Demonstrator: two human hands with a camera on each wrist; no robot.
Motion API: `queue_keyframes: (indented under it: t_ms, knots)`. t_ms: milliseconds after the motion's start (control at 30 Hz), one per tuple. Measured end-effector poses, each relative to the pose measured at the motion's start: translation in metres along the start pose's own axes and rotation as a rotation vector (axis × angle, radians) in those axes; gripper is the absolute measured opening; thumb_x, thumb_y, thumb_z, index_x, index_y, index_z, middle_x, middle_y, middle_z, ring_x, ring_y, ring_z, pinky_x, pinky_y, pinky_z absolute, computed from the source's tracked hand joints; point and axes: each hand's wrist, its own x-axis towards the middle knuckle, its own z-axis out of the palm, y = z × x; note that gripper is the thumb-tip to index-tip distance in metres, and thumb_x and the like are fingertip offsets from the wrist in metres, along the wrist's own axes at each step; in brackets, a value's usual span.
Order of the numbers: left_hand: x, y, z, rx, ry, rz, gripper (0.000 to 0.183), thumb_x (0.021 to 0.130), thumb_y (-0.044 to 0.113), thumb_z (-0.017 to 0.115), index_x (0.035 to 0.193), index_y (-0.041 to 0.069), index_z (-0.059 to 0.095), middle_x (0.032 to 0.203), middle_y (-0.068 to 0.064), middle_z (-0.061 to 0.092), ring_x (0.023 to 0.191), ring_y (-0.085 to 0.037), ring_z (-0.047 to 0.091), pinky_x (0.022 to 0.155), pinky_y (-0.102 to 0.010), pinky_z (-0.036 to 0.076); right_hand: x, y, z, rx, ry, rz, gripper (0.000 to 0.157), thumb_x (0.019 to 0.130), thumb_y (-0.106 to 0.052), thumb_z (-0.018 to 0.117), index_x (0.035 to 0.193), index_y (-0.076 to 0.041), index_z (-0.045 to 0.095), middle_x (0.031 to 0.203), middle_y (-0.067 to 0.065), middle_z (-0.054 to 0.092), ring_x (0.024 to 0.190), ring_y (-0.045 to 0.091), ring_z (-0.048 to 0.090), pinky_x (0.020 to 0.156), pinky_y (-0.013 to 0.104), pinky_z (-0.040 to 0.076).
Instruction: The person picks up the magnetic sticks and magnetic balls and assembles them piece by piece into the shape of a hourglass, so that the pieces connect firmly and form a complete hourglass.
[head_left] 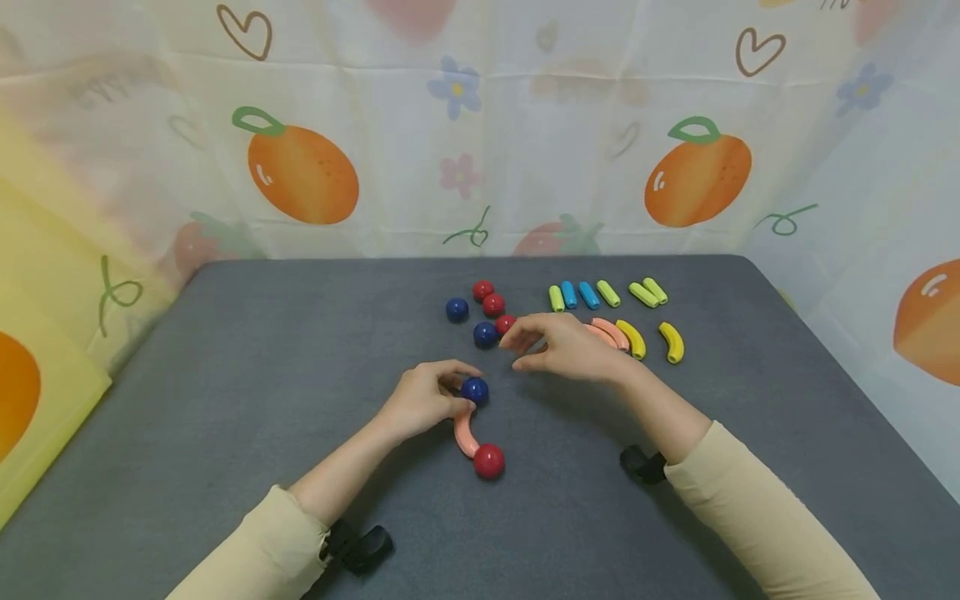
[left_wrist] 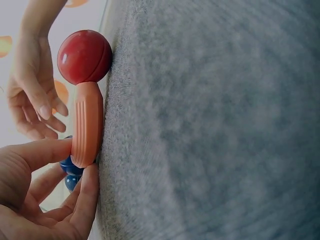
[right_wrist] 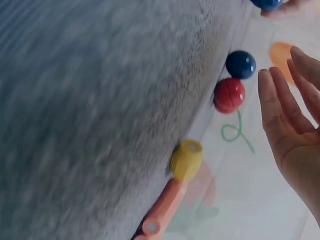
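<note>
My left hand [head_left: 426,402] pinches a blue ball [head_left: 475,391], thumb at the joint where the ball meets a curved pink rod [head_left: 464,435]. At the rod's near end sits a red ball [head_left: 489,461]. The left wrist view shows this pink rod [left_wrist: 87,125] lying on the tabletop, the blue ball mostly hidden behind it and the fingers. Above the table, my right hand [head_left: 566,346] holds nothing, its fingers loosely bent. Nearest to its fingertips are a red ball [head_left: 505,324] and a blue ball [head_left: 485,335].
Another blue ball [head_left: 457,310] and two red balls [head_left: 488,298] stand further back. Green and blue short rods [head_left: 588,296] line the back right. Curved pink rods [head_left: 611,333] and yellow rods [head_left: 672,342] lie before them, partly behind my right hand. A patterned cloth [head_left: 480,150] hangs behind the table.
</note>
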Motion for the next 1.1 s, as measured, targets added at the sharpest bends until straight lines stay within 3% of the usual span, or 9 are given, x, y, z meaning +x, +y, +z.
queue_keyframes:
  t_ms: [333, 633, 833, 1100]
  knots:
    - [-0.002, 0.003, 0.000, 0.017, 0.018, -0.002, 0.038, 0.081, 0.014, 0.077, 0.117, 0.013, 0.068, 0.104, -0.011, 0.070, 0.074, -0.010, 0.064, 0.063, -0.023, 0.049, -0.016, 0.013, -0.018, -0.103, 0.114, 0.073, 0.029, 0.089, -0.017, 0.073, 0.117, -0.010, 0.068, 0.115, 0.009, 0.072, 0.108, 0.020, 0.067, 0.092, 0.042, 0.056]
    - [-0.002, 0.005, -0.001, 0.014, 0.013, -0.029, 0.037, 0.081, 0.014, 0.077, 0.116, 0.012, 0.067, 0.105, -0.011, 0.067, 0.076, -0.012, 0.062, 0.063, -0.023, 0.048, -0.028, 0.027, -0.028, -0.201, 0.219, 0.199, 0.024, 0.091, -0.013, 0.069, 0.113, -0.004, 0.069, 0.110, 0.013, 0.072, 0.103, 0.028, 0.068, 0.085, 0.043, 0.057]
    - [-0.002, 0.005, 0.001, 0.020, 0.017, -0.037, 0.035, 0.080, 0.015, 0.078, 0.112, 0.009, 0.065, 0.102, -0.010, 0.067, 0.076, -0.013, 0.060, 0.062, -0.023, 0.048, -0.031, 0.035, -0.029, -0.266, 0.227, 0.258, 0.021, 0.091, -0.013, 0.068, 0.109, -0.004, 0.068, 0.111, 0.015, 0.072, 0.104, 0.032, 0.068, 0.081, 0.041, 0.057]
    - [-0.002, 0.005, 0.001, 0.046, 0.048, -0.072, 0.035, 0.087, 0.030, 0.075, 0.113, 0.007, 0.066, 0.097, -0.006, 0.064, 0.076, -0.012, 0.060, 0.065, -0.022, 0.046, -0.031, 0.035, -0.028, -0.293, 0.210, 0.303, 0.026, 0.089, -0.018, 0.071, 0.111, -0.004, 0.066, 0.110, 0.015, 0.071, 0.102, 0.030, 0.066, 0.081, 0.041, 0.056]
